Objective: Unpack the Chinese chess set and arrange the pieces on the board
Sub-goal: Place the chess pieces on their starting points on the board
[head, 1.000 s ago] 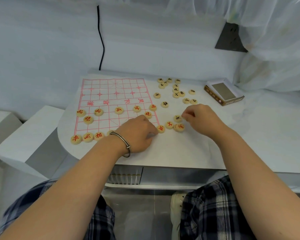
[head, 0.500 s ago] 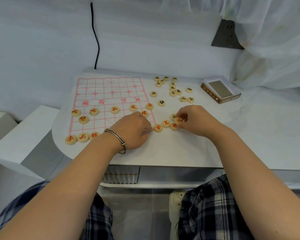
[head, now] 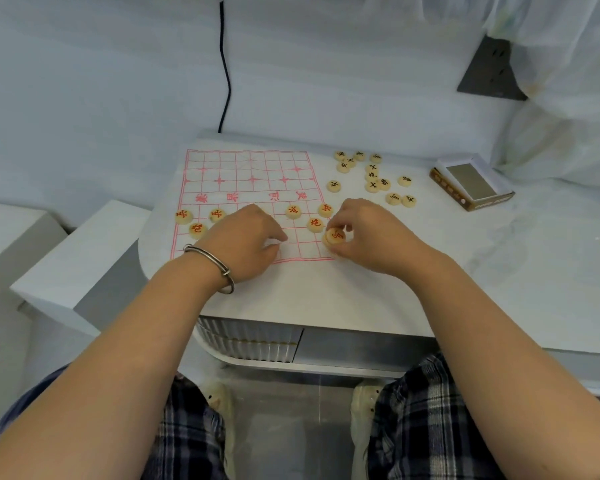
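My right hand (head: 368,233) pinches 1 red-lettered piece (head: 334,236) at the paper board's (head: 243,168) near right corner, likely bound for the back row, while my left hand (head: 246,244) curls over the board's near edge, whether holding anything I cannot tell.

Blk cable (head: 226,64) left of socket plate (head: 490,74).

White table (head: 326,299) bears board (head: 243,174), loose pieces (head: 373,174), box (head: 471,183).
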